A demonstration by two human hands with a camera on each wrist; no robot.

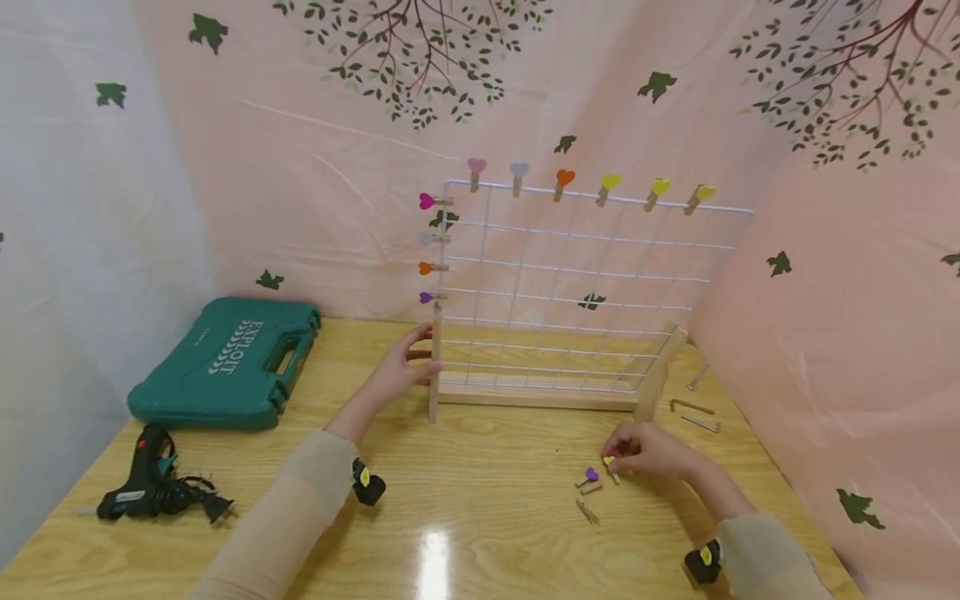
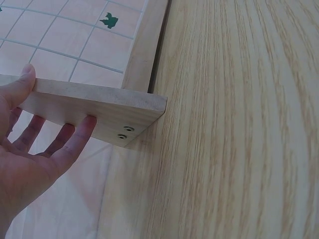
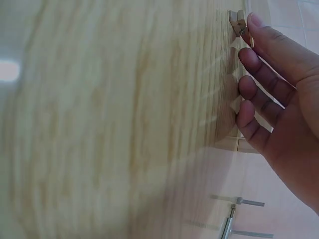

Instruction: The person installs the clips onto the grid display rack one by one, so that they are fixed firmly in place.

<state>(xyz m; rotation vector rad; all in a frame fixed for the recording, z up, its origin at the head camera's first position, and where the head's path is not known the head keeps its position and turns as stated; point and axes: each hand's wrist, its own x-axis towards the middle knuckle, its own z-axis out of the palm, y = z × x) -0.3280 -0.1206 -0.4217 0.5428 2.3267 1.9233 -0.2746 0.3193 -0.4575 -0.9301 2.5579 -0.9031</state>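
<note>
My left hand (image 1: pixel 397 367) holds the left wooden side post (image 1: pixel 434 392) of a stand with a white wire grid (image 1: pixel 551 273). In the left wrist view the thumb lies over the post's edge (image 2: pixel 99 90), and the fingertips press its outer face near two screws. Low over the table, my right hand (image 1: pixel 654 450) pinches a small wooden clothespin (image 3: pixel 236 22) with a yellow heart. Beside it lie a purple-heart clothespin (image 1: pixel 592 474) and another clothespin (image 1: pixel 587 511). Heart clothespins, including an orange one (image 1: pixel 565 178), line the grid's top and left edges.
A green tool case (image 1: pixel 232 358) lies at the back left, with a black glue gun (image 1: pixel 150 492) and its cord in front. Two hex keys (image 1: pixel 692 407) and a bolt (image 1: pixel 699 377) lie right of the stand. Printed cloth (image 1: pixel 337 208) hangs behind the wooden table (image 1: pixel 510 533).
</note>
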